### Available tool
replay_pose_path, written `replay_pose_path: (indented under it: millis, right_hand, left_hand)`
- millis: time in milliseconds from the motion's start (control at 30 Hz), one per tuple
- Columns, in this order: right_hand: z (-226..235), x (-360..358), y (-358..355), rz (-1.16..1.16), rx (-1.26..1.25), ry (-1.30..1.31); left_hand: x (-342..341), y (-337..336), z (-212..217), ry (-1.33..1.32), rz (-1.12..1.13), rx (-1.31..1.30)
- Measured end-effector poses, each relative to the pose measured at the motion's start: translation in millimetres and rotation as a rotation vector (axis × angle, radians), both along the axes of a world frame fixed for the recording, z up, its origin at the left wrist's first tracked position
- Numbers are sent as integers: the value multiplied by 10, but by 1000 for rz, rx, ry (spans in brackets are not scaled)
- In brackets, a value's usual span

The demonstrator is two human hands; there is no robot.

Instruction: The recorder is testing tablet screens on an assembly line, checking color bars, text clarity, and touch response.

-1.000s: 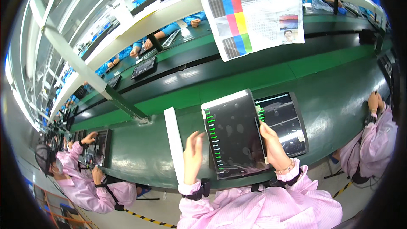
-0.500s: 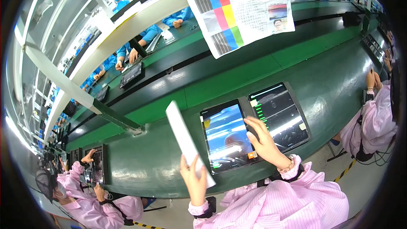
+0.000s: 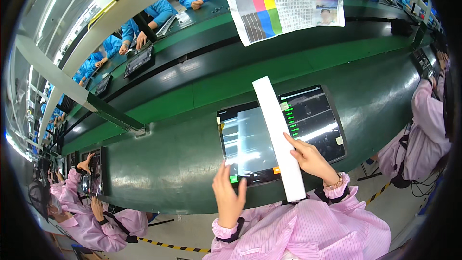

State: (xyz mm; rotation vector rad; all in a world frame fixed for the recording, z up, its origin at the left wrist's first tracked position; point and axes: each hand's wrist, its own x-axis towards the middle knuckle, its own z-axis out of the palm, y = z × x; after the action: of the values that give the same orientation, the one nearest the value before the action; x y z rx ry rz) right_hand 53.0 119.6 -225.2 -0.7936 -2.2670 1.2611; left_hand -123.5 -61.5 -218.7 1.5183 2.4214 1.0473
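Observation:
A long white bar (image 3: 273,123) slants over two dark flat screens lying side by side on the green bench. Gripping its right edge is my right hand (image 3: 315,162), index finger stretched along the bar and the rest partly hidden. My left hand (image 3: 228,196) is open, thumb and fingers apart, at the lower left corner of the left screen (image 3: 245,137). That screen is lit pale grey-blue, with small green and orange tags along its lower edge. The right screen (image 3: 315,110) is mostly black with a column of green marks; the bar covers the border between the two.
A printed colour sheet (image 3: 288,7) hangs from the white rail above the bench (image 3: 178,163). A post (image 3: 115,115) stands at the left. Workers in pink (image 3: 91,221) sit on both sides, and people in blue (image 3: 159,12) work across the line.
The white bar has moved right, from my left hand to my right, and now lies across the screens. My left hand has shifted to the left screen's corner. That screen's picture has turned paler.

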Motion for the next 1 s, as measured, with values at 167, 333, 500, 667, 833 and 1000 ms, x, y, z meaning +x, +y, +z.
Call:
replay_pose_path:
  millis: [167, 333, 500, 667, 833, 1000]
  right_hand:
    - [-24, 4, -14, -32, 60, -112]
    - [-17, -8, 3, -55, 118, -130]
    - [-21, -1, 6, -62, 134, -134]
    - [-15, -11, 5, -70, 136, -171]
    - [-19, -14, 14, -83, 179, -181]
    - [18, -16, 5, -87, 194, -190]
  left_hand:
    - [-92, -224, -165, -323, 205, -41]
    - [-56, -227, -338, -337, 210, 76]
    - [-115, -154, -480, -538, 333, 118]
    - [-144, -126, -524, -599, 329, 145]
    - [-156, -141, -505, -644, 331, 164]
    - [-200, -160, -492, -687, 322, 172]
